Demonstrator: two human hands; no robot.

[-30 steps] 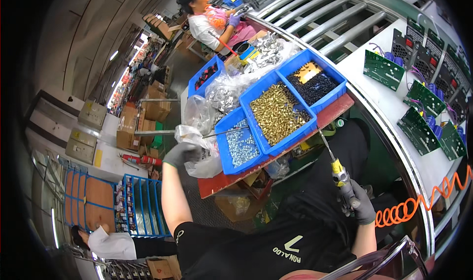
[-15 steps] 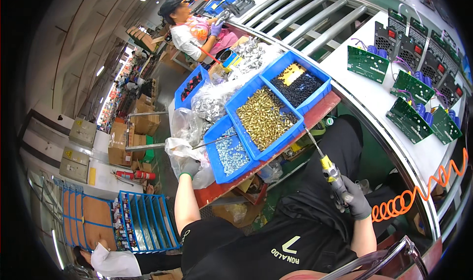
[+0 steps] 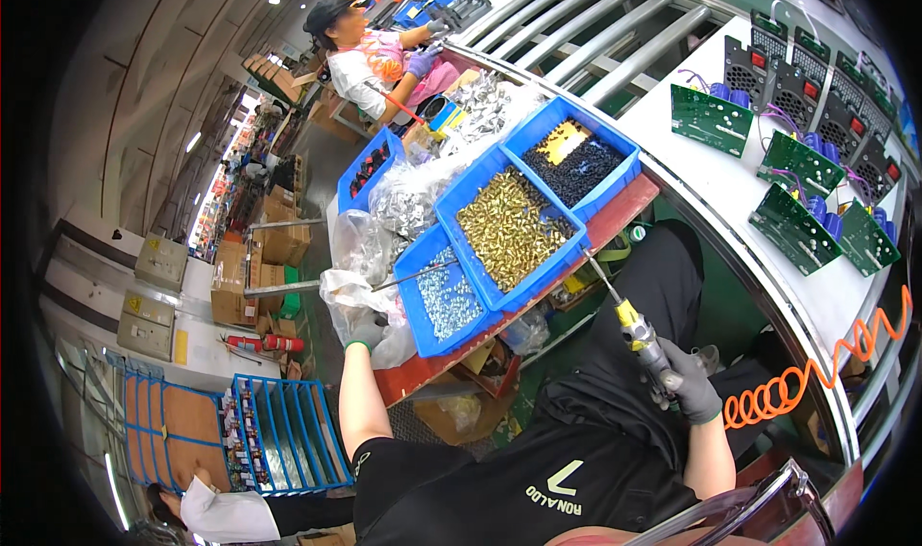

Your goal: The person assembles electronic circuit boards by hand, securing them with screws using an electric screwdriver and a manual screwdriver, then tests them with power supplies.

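Observation:
My right hand (image 3: pixel 691 388), in a grey glove, is wrapped round a pneumatic screwdriver (image 3: pixel 642 335) with a yellow collar. Its long thin bit points up and left, the tip near the corner of the blue bin (image 3: pixel 588 243) of brass-coloured fasteners (image 3: pixel 509 224). My left hand (image 3: pixel 366 332), gloved too, is at a clear plastic bag (image 3: pixel 353 301) on the table's left corner; its fingers are mostly hidden by the plastic. Beside the bag is a smaller blue bin (image 3: pixel 408 306) of small silvery parts (image 3: pixel 447 301), with a thin dark rod (image 3: pixel 413 275) across it.
Another blue bin (image 3: pixel 629 167) holds black screws. Bagged silvery metal parts (image 3: pixel 485 109) lie behind. A co-worker (image 3: pixel 370 71) sits beyond the table. Green circuit boards (image 3: pixel 711 119) and black fan units stand on the white bench at right. An orange coiled hose (image 3: pixel 768 404) runs beside my right hand.
The view has shifted slightly. My right hand and the screwdriver have hardly moved; my left hand stays at the bag. The co-worker's hands have shifted.

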